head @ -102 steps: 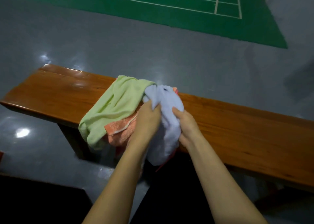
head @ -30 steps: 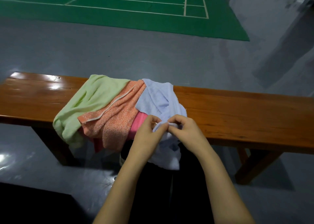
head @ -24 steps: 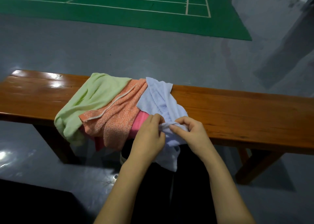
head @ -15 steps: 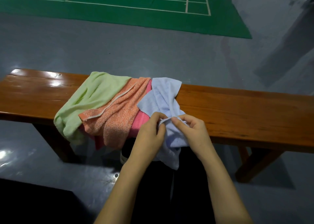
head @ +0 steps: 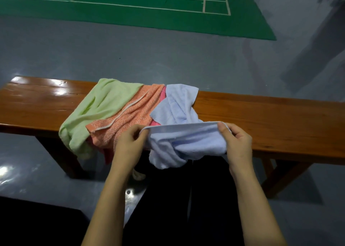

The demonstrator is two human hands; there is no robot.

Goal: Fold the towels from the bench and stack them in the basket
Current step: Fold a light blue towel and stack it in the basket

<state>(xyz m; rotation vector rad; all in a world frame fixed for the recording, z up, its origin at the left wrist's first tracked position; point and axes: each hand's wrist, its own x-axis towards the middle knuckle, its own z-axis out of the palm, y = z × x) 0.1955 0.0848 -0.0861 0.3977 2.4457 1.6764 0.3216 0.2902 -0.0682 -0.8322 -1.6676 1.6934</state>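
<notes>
Early stage, by the look of it. Left hand (head: pixel 128 144) and right hand (head: pixel 236 143) each pinching one end of a hemmed edge of the pale blue towel (head: pixel 186 143), edge pulled taut between them, hands well apart at 9 and 3 o'clock of the cloth. Rest of the blue towel slack: part sagging below the hands off the near edge of the bench (head: pixel 270 118), part trailing back toward 12 o'clock on the bench top. No fold made yet; judged to be the spreading-out step ahead of a first fold. Heaped at 10 o'clock from the hands, unfolded: orange towel (head: pixel 128 118) touching the blue one, pink towel (head: pixel 163 96) peeping from beneath, green towel (head: pixel 104 103) farthest toward 9 o'clock, draped over the near bench edge. Basket not in view, so nothing to say of any stack. Left to do, apparently: all four towels to fold and every placement. Green court (head: pixel 130 4) at 12 o'clock across grey floor.
</notes>
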